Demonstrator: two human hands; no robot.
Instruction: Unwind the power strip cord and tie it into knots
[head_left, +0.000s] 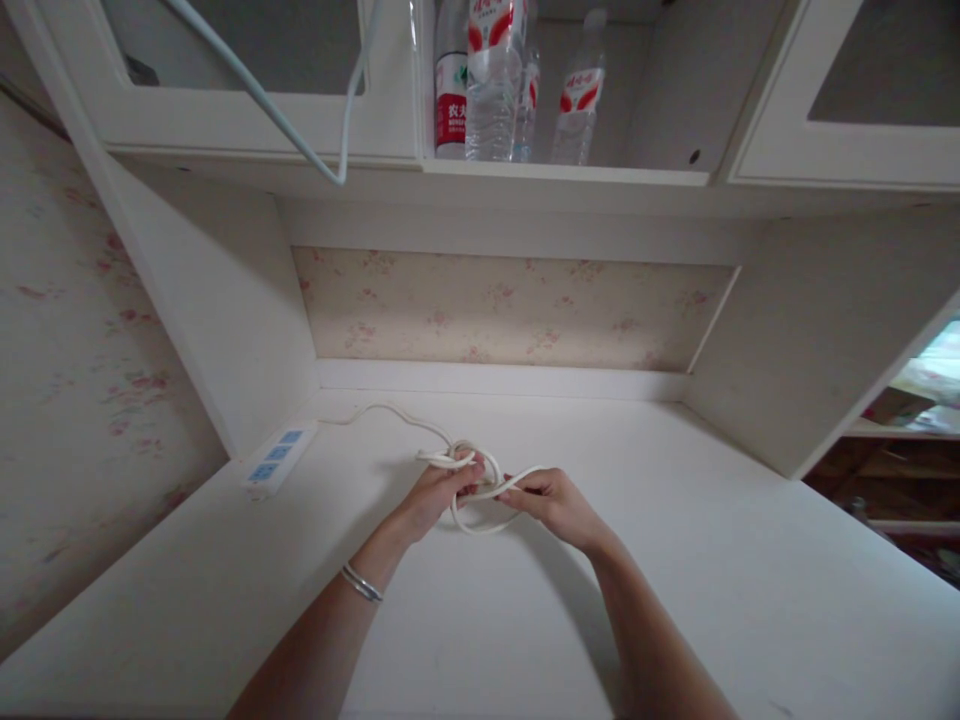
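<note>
A white power cord [486, 529] lies in loose, tangled loops between my two hands, above the middle of the white desk. My left hand [441, 492] is closed around a bunch of the loops. With thumb and fingers pinched, my right hand [551, 503] grips another part of the same cord, just right of the bunch. From the loops the cord runs back and left across the desktop to a white power strip [281, 462] with blue socket faces. Inside the left fist, the exact crossing of the strands is hidden.
The white desktop [735, 560] spreads around my hands, with side panels left and right. Overhead, a cabinet shelf [562, 175] holds several plastic bottles [495, 90]. A pale blue cable [277, 115] hangs down at upper left. Shelves with items [900, 410] stand at far right.
</note>
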